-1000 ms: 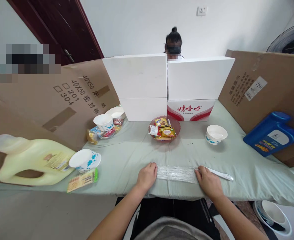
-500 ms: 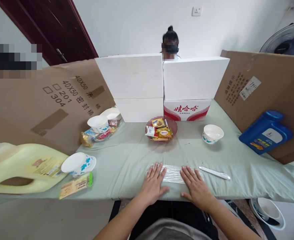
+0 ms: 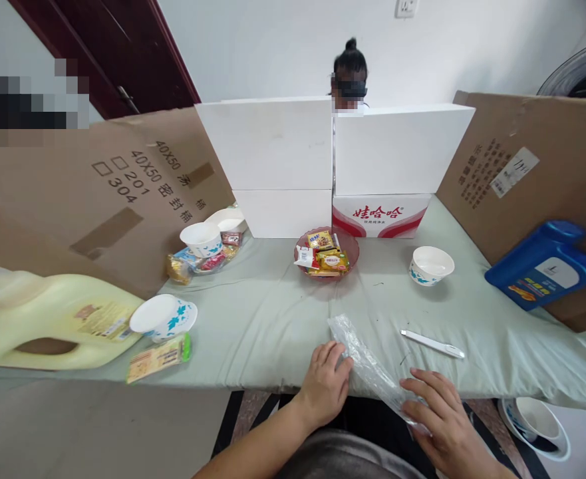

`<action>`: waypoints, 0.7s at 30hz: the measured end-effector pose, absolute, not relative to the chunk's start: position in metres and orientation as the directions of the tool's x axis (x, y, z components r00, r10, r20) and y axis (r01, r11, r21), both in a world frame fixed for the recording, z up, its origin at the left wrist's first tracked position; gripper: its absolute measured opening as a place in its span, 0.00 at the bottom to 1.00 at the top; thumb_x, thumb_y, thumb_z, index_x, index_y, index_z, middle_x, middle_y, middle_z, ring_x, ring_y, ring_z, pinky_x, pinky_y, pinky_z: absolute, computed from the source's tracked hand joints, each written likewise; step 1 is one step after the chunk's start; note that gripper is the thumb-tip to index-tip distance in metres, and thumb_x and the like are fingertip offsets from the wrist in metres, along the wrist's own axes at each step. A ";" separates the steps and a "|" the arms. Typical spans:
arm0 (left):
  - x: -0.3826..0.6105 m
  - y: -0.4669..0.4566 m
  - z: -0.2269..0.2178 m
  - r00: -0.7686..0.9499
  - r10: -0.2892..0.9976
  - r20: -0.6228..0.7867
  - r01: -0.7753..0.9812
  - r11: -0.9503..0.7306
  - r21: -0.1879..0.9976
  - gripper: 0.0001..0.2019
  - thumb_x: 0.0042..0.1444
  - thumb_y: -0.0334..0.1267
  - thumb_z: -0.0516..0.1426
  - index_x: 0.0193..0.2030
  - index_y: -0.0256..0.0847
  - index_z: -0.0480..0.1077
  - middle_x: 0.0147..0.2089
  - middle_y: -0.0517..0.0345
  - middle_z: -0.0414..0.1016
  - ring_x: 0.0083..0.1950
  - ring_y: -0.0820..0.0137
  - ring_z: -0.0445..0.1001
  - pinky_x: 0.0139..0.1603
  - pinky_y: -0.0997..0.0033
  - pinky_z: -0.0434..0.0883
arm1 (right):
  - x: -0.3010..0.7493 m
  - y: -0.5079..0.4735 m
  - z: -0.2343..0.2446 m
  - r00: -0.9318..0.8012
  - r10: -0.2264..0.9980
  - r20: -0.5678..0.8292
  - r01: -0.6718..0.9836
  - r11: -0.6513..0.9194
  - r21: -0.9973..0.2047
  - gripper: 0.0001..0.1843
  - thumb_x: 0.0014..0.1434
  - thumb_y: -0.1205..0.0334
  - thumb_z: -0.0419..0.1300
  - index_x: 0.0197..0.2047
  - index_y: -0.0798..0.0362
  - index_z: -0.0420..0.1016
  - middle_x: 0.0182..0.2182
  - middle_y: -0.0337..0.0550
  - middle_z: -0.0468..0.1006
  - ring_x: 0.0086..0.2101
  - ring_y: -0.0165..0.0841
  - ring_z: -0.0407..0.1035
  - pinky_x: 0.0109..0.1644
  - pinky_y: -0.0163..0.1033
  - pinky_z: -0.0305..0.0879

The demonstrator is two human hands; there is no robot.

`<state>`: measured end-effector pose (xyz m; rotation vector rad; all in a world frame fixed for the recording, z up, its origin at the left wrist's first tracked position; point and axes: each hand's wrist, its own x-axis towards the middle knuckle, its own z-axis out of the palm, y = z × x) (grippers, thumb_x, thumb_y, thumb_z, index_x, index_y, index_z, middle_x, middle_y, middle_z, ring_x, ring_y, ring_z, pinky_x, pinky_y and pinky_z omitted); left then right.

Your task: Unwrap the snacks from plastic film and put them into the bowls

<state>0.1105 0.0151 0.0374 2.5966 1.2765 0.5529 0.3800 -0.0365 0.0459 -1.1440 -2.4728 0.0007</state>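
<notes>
A crinkled strip of clear plastic film [image 3: 370, 366] slants across the front of the table, its near end over the edge close to my body. At its left edge my left hand [image 3: 325, 379] has curled fingers, closed on the film near its upper half. My right hand [image 3: 439, 409] grips the lower right end between thumb and fingers, with the other fingers loosely bent. To the right of the film lies a white utility knife [image 3: 432, 344], touched by neither hand.
A red bowl of packaged snacks [image 3: 325, 273] stands mid-table before white boxes [image 3: 283, 150]. White bowls [image 3: 431, 265], a blue bottle [image 3: 547, 266], a yellow jug [image 3: 93, 319] and a snack packet [image 3: 155, 360] lie around. Cardboard sheets [image 3: 138, 186] flank the table; a person [image 3: 350, 73] is behind.
Both hands lay flat on the film, which was level along the table. Now the film is turned aslant, its right end drawn toward me and lifted, with my fingers curled on it.
</notes>
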 end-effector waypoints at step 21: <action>0.104 0.009 0.011 0.732 0.648 0.212 0.487 -0.714 0.503 0.16 0.56 0.36 0.56 0.52 0.46 0.68 0.56 0.55 0.72 0.62 0.62 0.64 0.68 0.53 0.52 | 0.280 0.115 0.053 -0.620 0.784 0.039 0.725 0.591 -0.354 0.11 0.64 0.64 0.50 0.42 0.50 0.74 0.38 0.41 0.79 0.36 0.31 0.73 0.40 0.33 0.64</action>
